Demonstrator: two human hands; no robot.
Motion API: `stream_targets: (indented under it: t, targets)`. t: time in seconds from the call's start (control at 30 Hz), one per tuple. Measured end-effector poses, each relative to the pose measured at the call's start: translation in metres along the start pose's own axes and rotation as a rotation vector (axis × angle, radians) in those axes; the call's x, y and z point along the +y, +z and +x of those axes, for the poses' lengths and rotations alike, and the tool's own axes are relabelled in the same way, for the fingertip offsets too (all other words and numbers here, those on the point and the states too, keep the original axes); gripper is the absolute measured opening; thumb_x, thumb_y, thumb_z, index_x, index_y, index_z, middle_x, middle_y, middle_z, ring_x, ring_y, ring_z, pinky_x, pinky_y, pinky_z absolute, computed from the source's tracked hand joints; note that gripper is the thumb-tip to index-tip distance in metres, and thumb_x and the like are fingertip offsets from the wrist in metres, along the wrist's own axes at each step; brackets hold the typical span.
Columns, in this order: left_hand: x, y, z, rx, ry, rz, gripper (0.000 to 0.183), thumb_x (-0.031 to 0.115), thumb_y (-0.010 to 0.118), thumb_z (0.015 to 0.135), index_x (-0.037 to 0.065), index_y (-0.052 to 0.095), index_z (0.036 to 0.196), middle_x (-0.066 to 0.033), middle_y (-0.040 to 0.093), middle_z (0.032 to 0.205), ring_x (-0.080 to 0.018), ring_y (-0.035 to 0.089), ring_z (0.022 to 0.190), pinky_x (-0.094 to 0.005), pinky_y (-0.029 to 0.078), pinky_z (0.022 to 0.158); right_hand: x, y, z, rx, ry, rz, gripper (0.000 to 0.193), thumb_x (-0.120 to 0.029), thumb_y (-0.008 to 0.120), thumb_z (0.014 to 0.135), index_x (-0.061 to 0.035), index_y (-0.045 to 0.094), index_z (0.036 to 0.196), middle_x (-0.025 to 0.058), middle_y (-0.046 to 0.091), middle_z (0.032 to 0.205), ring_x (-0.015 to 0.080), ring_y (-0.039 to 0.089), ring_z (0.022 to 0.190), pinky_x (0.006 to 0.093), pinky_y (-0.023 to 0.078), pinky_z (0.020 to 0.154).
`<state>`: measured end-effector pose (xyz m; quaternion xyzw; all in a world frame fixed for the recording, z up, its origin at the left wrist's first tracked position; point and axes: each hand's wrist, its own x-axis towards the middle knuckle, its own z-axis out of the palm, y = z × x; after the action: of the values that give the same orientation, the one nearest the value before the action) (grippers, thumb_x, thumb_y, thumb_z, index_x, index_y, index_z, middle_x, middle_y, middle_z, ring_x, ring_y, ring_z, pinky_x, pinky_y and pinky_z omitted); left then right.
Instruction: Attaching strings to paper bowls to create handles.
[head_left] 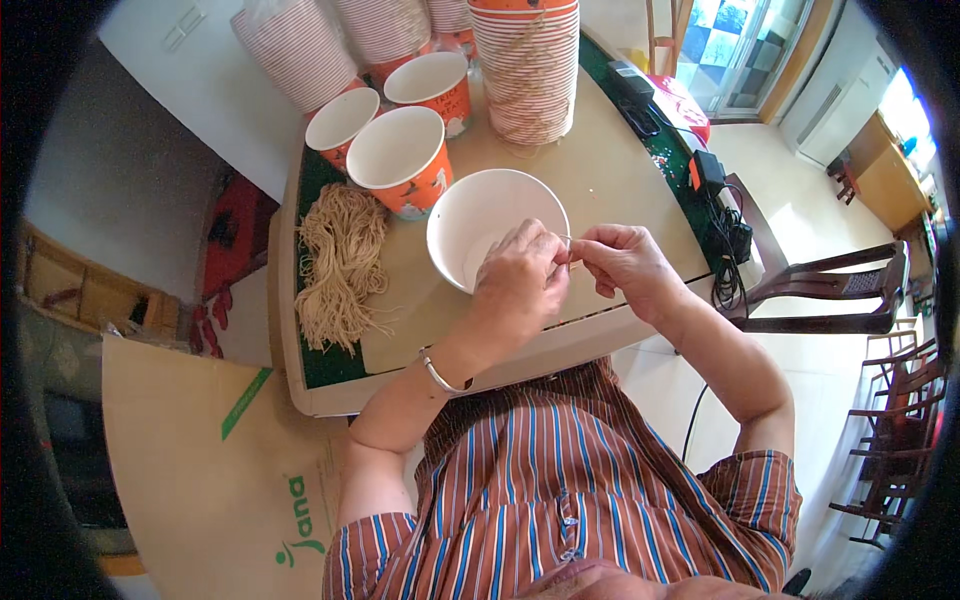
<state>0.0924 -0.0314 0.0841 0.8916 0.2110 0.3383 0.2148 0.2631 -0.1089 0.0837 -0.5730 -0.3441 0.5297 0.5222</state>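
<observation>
A white-lined paper bucket [468,225] stands at the table's near edge, its mouth facing up toward me. My left hand [520,280] lies over its near right rim with the fingers pinched together. Just beside it, my right hand [630,265] is closed in a pinch, thumb and forefinger meeting the left fingertips. A thin pale strand seems to show between the fingertips, too small to name surely. What the left fingers hold is hidden. Left of the bucket lies a loose bundle of beige cords [342,255].
Three orange paper buckets [405,185] stand behind the cords. A tall nested stack of buckets [530,75] rises at the back, with wrapped stacks [300,50] to its left. Black adapters with cables [712,180] lie along the right edge, near a dark wooden chair [830,290]. A cardboard box [200,440] is at lower left.
</observation>
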Motion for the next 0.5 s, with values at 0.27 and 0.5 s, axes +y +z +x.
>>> stream_targets:
  t: [0.27, 0.5]
  targets:
    - [0.002, -0.020, 0.001, -0.108, -0.156, -0.213, 0.007, 0.002, 0.067, 0.080, 0.000, 0.062, 0.085, -0.0127, 0.059, 0.084, -0.0278, 0.063, 0.079, -0.0379, 0.051, 0.071, 0.004, 0.002, -0.001, 0.026, 0.010, -0.008, 0.018, -0.017, 0.066, 0.096, -0.0017, 0.072, 0.088, -0.0032, 0.052, 0.063, 0.0052, 0.043, 0.050, 0.0231, 0.038, 0.046]
    - [-0.002, -0.026, 0.005, -0.163, -0.112, -0.281, 0.005, 0.001, 0.065, 0.082, -0.001, 0.061, 0.086, -0.0119, 0.058, 0.084, -0.0237, 0.063, 0.076, -0.0350, 0.052, 0.071, 0.003, 0.002, -0.002, 0.023, 0.000, -0.001, 0.017, -0.017, 0.068, 0.095, -0.0017, 0.071, 0.089, -0.0036, 0.052, 0.064, 0.0047, 0.045, 0.051, 0.0220, 0.039, 0.046]
